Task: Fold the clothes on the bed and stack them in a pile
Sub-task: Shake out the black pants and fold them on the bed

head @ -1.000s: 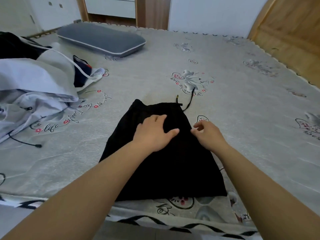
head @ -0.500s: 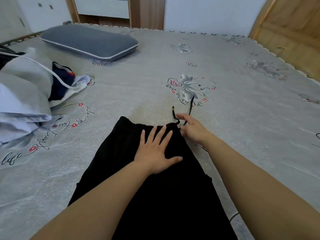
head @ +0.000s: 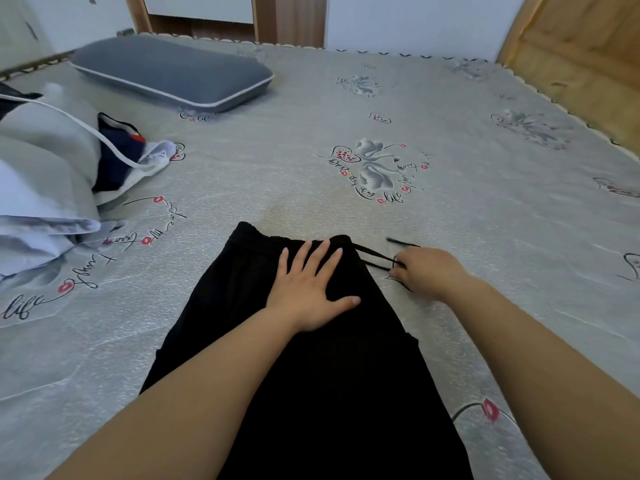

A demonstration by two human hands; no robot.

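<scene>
Black shorts (head: 311, 375) lie flat on the bed (head: 485, 220), waistband at the far end. My left hand (head: 308, 285) presses flat on the fabric just below the waistband, fingers spread. Just off the right corner of the waistband, my right hand (head: 429, 271) pinches the black drawstring (head: 374, 259), which runs taut from the waistband to my fingers; its loose end sticks out beyond them. A heap of unfolded clothes (head: 41, 188), white, grey and navy, lies at the left edge of the bed.
A grey pillow (head: 173, 74) lies at the far left of the bed. A white cord (head: 86, 129) crosses the heap of clothes. A wooden headboard (head: 581, 57) rises at the far right, with cabinets and a wall behind the bed.
My right hand has taken the drawstring and pulled it to the right, away from the waistband. My left hand stays flat on the shorts. The camera has moved closer.
</scene>
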